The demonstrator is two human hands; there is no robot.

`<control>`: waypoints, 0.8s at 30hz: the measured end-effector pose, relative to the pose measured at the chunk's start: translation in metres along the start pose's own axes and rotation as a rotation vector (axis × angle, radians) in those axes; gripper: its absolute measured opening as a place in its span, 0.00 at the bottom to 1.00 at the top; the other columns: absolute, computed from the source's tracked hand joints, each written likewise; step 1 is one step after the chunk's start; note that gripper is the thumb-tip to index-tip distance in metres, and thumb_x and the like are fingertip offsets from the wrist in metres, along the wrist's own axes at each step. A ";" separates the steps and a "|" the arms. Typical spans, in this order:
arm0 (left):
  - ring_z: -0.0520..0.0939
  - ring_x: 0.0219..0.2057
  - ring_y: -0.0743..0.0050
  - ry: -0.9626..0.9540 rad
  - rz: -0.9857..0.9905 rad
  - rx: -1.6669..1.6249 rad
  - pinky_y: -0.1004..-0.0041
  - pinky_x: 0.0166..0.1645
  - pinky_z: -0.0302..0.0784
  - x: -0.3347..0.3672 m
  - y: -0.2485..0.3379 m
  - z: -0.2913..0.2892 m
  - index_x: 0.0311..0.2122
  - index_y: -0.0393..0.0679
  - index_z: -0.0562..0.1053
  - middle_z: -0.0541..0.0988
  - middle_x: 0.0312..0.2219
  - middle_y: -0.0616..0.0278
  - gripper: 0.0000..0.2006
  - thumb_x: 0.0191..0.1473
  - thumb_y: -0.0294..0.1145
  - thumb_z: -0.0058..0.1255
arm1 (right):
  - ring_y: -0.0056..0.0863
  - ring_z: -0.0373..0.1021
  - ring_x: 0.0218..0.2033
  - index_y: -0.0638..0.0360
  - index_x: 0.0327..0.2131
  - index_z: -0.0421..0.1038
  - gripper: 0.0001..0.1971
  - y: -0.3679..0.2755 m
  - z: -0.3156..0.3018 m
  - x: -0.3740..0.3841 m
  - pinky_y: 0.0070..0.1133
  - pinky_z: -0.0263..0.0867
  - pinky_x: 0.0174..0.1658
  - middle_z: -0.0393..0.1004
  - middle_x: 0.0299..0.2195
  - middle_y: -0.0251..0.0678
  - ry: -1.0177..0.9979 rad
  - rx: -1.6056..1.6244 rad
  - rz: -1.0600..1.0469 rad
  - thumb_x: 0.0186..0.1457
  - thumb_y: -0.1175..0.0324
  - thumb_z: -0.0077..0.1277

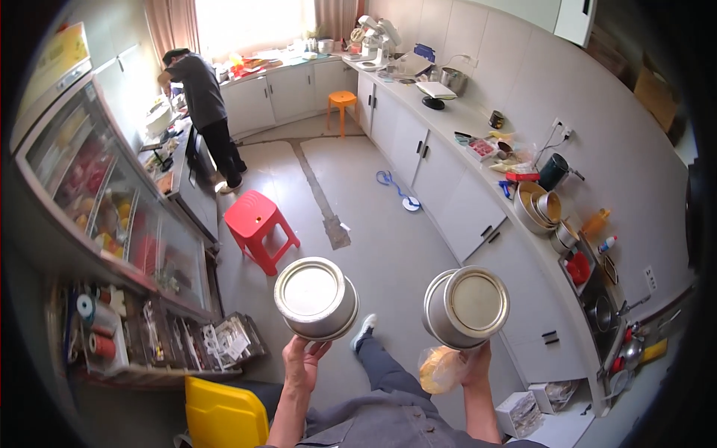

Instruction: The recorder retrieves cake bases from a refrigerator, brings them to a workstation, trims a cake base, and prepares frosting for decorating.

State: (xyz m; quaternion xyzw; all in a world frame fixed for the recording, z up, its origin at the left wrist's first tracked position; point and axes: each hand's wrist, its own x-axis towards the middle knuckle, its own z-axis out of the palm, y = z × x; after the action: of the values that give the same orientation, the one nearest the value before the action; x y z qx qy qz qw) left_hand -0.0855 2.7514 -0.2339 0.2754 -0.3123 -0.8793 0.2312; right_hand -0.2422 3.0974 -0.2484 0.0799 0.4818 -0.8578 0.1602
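Note:
My left hand (302, 362) is closed on a round metal cake tin (312, 293), held out in front of me with its flat base facing up toward the camera. A wider rim shows below that base. My right hand (479, 364) grips a second round metal cake tin (476, 299), also base up, tilted a little outward. From the same hand hangs a clear plastic bag (441, 369) with something round and yellow in it. Part of the right fingers is hidden behind the tin and the bag.
A red stool (258, 220) stands ahead on the left, an orange stool (342, 104) farther back. Glass-door fridge (112, 187) at left, yellow bin lid (224, 414) near my left leg. Along the right runs a counter (448, 123) with bowls and a sink. Another person (202, 97) works far left.

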 end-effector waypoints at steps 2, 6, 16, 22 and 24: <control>0.82 0.48 0.54 0.025 -0.015 0.039 0.57 0.55 0.80 0.051 0.011 0.004 0.53 0.35 0.71 0.79 0.48 0.54 0.24 0.57 0.41 0.57 | 0.31 0.76 0.47 0.52 0.57 0.67 0.27 -0.002 0.023 0.056 0.30 0.74 0.46 0.77 0.49 0.35 -0.029 -0.016 -0.022 0.67 0.42 0.39; 0.82 0.46 0.51 0.120 0.027 0.018 0.55 0.54 0.80 0.138 0.049 0.032 0.51 0.34 0.72 0.79 0.46 0.53 0.23 0.55 0.39 0.58 | 0.30 0.77 0.43 0.64 0.50 0.73 0.26 0.001 0.049 0.182 0.27 0.75 0.44 0.78 0.44 0.39 -0.063 -0.171 -0.015 0.64 0.50 0.40; 0.82 0.47 0.47 0.375 0.162 -0.010 0.54 0.53 0.80 0.341 0.109 0.084 0.48 0.32 0.73 0.78 0.43 0.50 0.23 0.57 0.41 0.58 | 0.33 0.77 0.44 0.58 0.55 0.70 0.33 -0.004 0.236 0.451 0.32 0.76 0.47 0.78 0.47 0.37 -0.280 0.006 0.183 0.58 0.40 0.53; 0.83 0.44 0.48 0.384 0.151 0.010 0.54 0.52 0.81 0.513 0.137 0.093 0.47 0.32 0.74 0.79 0.42 0.50 0.21 0.59 0.41 0.55 | 0.29 0.78 0.44 0.57 0.54 0.71 0.29 0.018 0.332 0.589 0.29 0.76 0.45 0.79 0.45 0.35 -0.330 0.029 0.154 0.61 0.43 0.49; 0.83 0.44 0.49 0.350 0.153 0.011 0.55 0.51 0.82 0.578 0.153 0.105 0.47 0.32 0.74 0.79 0.42 0.51 0.20 0.59 0.41 0.54 | 0.29 0.78 0.43 0.57 0.54 0.71 0.27 0.024 0.362 0.632 0.28 0.76 0.45 0.79 0.45 0.35 -0.256 0.026 0.158 0.63 0.45 0.46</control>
State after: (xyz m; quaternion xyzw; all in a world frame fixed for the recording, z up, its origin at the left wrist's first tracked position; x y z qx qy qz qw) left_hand -0.5446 2.3543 -0.2584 0.4010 -0.2921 -0.7960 0.3468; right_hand -0.8187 2.6525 -0.2629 0.0097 0.4386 -0.8517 0.2865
